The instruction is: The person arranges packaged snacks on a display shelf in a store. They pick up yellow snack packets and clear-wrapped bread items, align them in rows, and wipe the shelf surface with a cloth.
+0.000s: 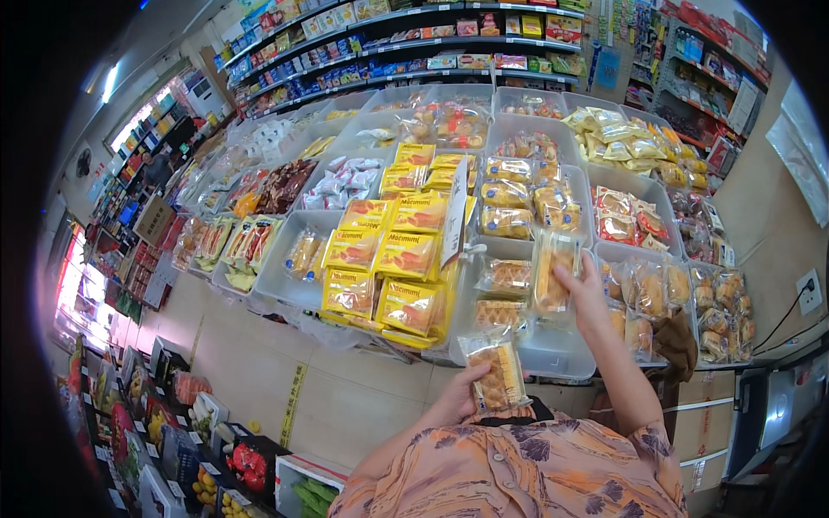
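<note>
My left hand point(461, 394) grips a clear-wrapped waffle-like pastry point(497, 375) close to my chest, in front of the near edge of the display. Farther right, my right hand point(581, 285) holds a clear packet of golden pastry point(554, 275) over a translucent plastic bin point(570, 362). Inside that bin, at its left, lie wrapped waffle-like pastries point(508, 277). To the left, yellow packets point(407, 252) are stacked in rows in another bin, with a white sign point(454, 213) standing beside them. Bagged round buns point(647, 291) fill a bin right of my right hand.
More bins of wrapped snacks spread behind, below stocked shelves point(401, 45). A brown cloth point(675, 343) hangs at the right front bin. Cardboard boxes point(703, 421) stand at lower right. Produce crates point(311, 482) line the lower left. Another person point(157, 169) is far left.
</note>
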